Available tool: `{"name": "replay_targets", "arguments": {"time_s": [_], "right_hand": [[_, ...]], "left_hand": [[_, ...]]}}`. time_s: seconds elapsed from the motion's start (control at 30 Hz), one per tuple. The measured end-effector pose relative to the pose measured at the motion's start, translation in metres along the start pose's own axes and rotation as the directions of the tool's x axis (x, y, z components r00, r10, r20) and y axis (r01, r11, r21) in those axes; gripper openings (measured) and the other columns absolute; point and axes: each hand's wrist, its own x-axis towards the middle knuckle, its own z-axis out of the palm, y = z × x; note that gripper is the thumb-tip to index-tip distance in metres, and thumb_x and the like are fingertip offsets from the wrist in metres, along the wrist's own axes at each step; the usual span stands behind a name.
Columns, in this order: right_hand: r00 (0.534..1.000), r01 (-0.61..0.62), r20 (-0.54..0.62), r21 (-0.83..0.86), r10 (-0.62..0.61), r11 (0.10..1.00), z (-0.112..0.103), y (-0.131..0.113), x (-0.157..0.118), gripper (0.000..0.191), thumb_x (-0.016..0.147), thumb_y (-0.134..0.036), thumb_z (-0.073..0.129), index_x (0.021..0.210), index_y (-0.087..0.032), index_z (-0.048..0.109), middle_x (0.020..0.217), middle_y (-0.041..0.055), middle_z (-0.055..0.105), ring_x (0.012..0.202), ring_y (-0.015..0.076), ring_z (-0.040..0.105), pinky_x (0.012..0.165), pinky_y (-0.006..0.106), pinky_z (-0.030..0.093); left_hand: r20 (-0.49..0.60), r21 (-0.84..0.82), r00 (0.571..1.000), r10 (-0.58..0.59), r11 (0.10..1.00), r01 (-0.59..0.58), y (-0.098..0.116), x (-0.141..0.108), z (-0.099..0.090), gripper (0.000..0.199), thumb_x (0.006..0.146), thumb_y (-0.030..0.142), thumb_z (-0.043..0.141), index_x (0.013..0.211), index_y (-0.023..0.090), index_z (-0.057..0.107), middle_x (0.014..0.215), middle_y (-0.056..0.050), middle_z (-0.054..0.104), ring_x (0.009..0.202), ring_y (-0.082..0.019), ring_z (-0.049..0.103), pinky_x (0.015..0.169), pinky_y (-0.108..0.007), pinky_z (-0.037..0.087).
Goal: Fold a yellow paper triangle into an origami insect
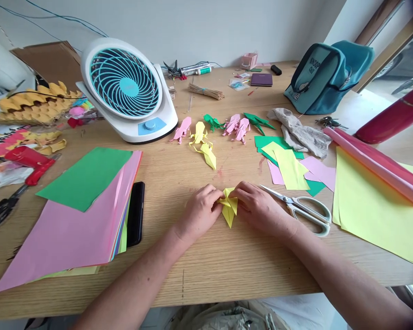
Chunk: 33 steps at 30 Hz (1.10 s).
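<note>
Between my two hands, low over the wooden table, is a partly folded piece of yellow origami paper with a point toward me. My left hand pinches its left flap with thumb and forefinger. On the other side my right hand has its fingers closed on the right edge; its thumb is mostly hidden. White-handled scissors lie just right of my right hand. Beyond my hands stand folded paper figures: a yellow one, another yellow, pink ones and green ones.
Coloured paper sheets and a black phone lie at left, below a white fan. Paper offcuts, a grey cloth, yellow sheets and a red bottle are at right. A teal bag stands behind.
</note>
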Motion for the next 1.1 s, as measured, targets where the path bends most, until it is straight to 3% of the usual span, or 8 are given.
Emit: {"name": "replay_targets", "arguments": {"time_s": [0.2,0.43,0.63,0.77,0.93,1.1], "right_hand": [[0.998,-0.063,-0.02,0.07,0.064,0.996,0.002,0.002,-0.001,0.014,0.089,-0.009,0.055,0.084,-0.019,0.063,0.089,0.0056,0.061,0.079,0.0174,0.057,0.07,0.029,0.042],[0.99,-0.133,0.057,0.141,0.126,0.981,-0.008,-0.002,-0.003,0.024,0.089,-0.014,0.058,0.066,-0.02,0.055,0.073,0.0011,0.054,0.063,0.013,0.048,0.061,0.028,0.035],[0.987,-0.15,0.076,0.17,0.139,0.974,-0.009,0.0,-0.003,0.016,0.087,-0.014,0.058,0.072,-0.02,0.061,0.072,0.0011,0.057,0.063,0.0134,0.049,0.06,0.028,0.035],[0.982,-0.186,0.046,0.147,0.181,0.972,-0.009,0.0,-0.001,0.017,0.085,-0.014,0.059,0.07,-0.02,0.053,0.063,-0.0025,0.05,0.06,0.0123,0.043,0.058,0.026,0.032],[0.964,-0.266,0.055,0.174,0.26,0.948,-0.01,-0.003,0.001,0.012,0.086,-0.013,0.058,0.079,-0.02,0.051,0.068,-0.0029,0.056,0.059,0.0111,0.046,0.057,0.024,0.033],[0.966,-0.256,0.077,0.143,0.247,0.956,-0.007,0.0,0.0,0.016,0.09,-0.013,0.054,0.08,-0.021,0.045,0.069,-0.0038,0.052,0.061,0.012,0.044,0.059,0.025,0.032]], "left_hand": [[0.015,0.012,0.999,-0.046,0.999,0.045,-0.001,0.002,-0.003,0.014,0.09,0.011,0.058,0.081,0.019,0.064,0.082,-0.002,0.062,0.076,-0.017,0.059,0.071,-0.029,0.042],[0.146,-0.013,0.985,-0.089,0.996,0.092,0.001,0.001,-0.01,0.011,0.088,0.014,0.064,0.079,0.02,0.065,0.079,-0.001,0.063,0.073,-0.016,0.059,0.066,-0.028,0.039],[0.154,0.029,0.986,-0.071,0.997,0.067,0.002,0.002,-0.011,0.014,0.087,0.011,0.064,0.075,0.019,0.061,0.077,0.0,0.06,0.072,-0.015,0.055,0.066,-0.028,0.038],[0.179,0.124,0.98,-0.084,0.99,0.062,0.004,0.003,-0.011,0.016,0.089,0.013,0.062,0.074,0.018,0.058,0.08,0.0,0.059,0.076,-0.016,0.056,0.07,-0.029,0.039],[0.201,0.181,0.975,-0.095,0.982,0.058,0.005,0.004,-0.012,0.016,0.092,0.017,0.062,0.076,0.018,0.058,0.083,0.0,0.061,0.078,-0.016,0.059,0.071,-0.03,0.04],[0.212,0.262,0.974,-0.079,0.965,0.021,0.006,0.003,-0.012,0.013,0.096,0.019,0.057,0.084,0.018,0.059,0.087,-0.002,0.063,0.081,-0.019,0.06,0.073,-0.033,0.041]]}}
